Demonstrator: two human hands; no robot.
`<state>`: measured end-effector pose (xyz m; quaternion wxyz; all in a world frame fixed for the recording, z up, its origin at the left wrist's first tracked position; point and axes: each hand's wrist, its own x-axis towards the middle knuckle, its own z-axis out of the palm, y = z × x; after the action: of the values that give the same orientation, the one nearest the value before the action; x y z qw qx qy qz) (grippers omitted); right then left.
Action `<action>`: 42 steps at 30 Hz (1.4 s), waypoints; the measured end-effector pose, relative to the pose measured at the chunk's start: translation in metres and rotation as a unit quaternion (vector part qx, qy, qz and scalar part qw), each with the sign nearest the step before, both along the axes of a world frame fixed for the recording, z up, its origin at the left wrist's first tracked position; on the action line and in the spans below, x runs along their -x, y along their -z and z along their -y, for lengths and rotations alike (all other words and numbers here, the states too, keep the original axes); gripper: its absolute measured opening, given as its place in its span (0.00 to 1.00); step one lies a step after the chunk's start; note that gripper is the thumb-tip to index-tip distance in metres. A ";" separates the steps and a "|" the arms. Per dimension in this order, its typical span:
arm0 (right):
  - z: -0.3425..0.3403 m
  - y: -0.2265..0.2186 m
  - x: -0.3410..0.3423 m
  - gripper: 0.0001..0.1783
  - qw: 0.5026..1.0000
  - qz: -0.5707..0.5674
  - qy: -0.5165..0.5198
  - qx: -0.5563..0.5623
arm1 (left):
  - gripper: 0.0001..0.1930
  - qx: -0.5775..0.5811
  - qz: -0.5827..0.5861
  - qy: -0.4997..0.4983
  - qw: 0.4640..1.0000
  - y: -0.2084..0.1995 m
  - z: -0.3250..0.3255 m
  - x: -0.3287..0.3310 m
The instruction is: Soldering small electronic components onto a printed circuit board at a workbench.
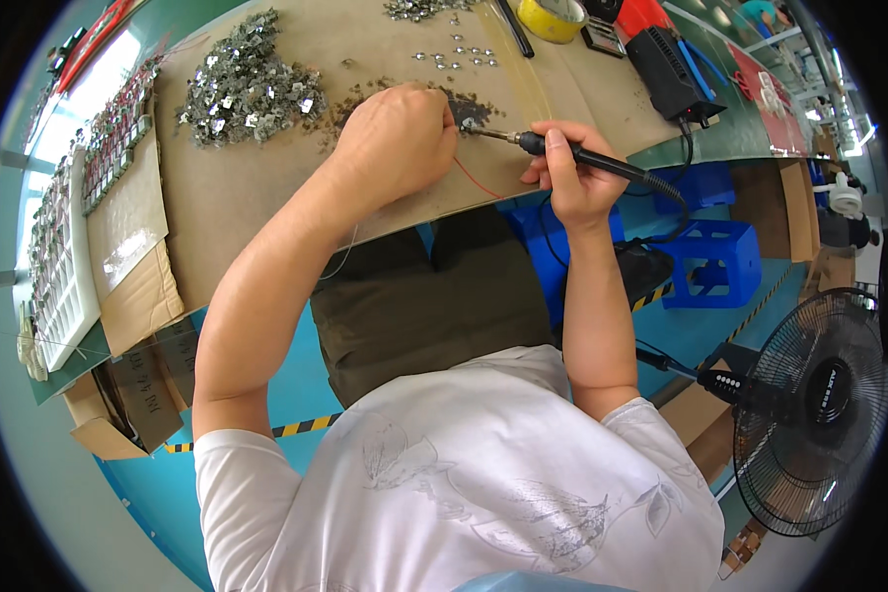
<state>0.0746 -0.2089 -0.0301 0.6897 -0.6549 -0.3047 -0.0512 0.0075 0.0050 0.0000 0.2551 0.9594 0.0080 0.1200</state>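
My right hand [580, 183] grips a black soldering iron [594, 158] like a pen, its metal tip pointing left. The tip reaches a small silvery part [469, 125] on a dark, scorched patch of the board. My left hand [397, 138] is closed in a pinch just left of the tip; its fingertips and whatever they hold are hidden. A thin red wire [479, 180] runs out from beside those fingers toward the table edge. Below my left forearm hangs a thin pale wire [349, 249].
A heap of small metal pieces [242, 89] lies at the far left, with several silvery parts [454, 57] farther back. Yellow tape [553, 18] and a black power unit [669, 74] stand right. Assembled parts fill a white tray [64, 266]. Blue stools [710, 261] and a fan [809, 409] are right.
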 end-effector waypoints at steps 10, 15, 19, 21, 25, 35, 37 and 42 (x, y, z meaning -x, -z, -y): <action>0.002 0.002 0.003 0.06 1.000 0.009 -0.003 0.013 | 0.09 -0.001 -0.002 -0.001 1.000 0.002 0.001 0.003; -0.002 0.005 -0.001 0.08 1.000 0.007 -0.003 0.005 | 0.09 -0.002 -0.007 -0.008 1.000 0.002 -0.004 0.002; 0.009 -0.001 -0.001 0.10 0.997 -0.045 0.048 -0.036 | 0.09 -0.003 0.002 0.006 1.000 -0.004 0.008 -0.009; 0.004 0.007 -0.005 0.07 0.997 -0.065 0.028 -0.041 | 0.08 -0.006 -0.021 0.002 1.000 -0.003 0.003 -0.008; -0.018 0.006 -0.010 0.11 0.996 -0.085 -0.020 -0.012 | 0.07 0.013 0.002 0.009 1.000 0.005 -0.008 0.005; -0.049 -0.031 -0.061 0.15 0.925 0.334 -0.045 0.176 | 0.06 0.024 0.006 0.018 1.000 -0.004 0.004 0.004; -0.062 -0.020 -0.070 0.15 0.916 0.364 -0.040 0.165 | 0.06 0.027 0.002 0.013 1.000 -0.002 0.002 0.004; -0.075 -0.009 -0.076 0.17 0.887 0.418 -0.032 0.194 | 0.07 0.003 -0.002 0.008 1.000 -0.001 -0.003 0.004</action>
<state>0.1505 -0.1334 -0.0216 0.3590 -0.6830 -0.5898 -0.2383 0.0039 0.0084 0.0011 0.2586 0.9590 0.0017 0.1158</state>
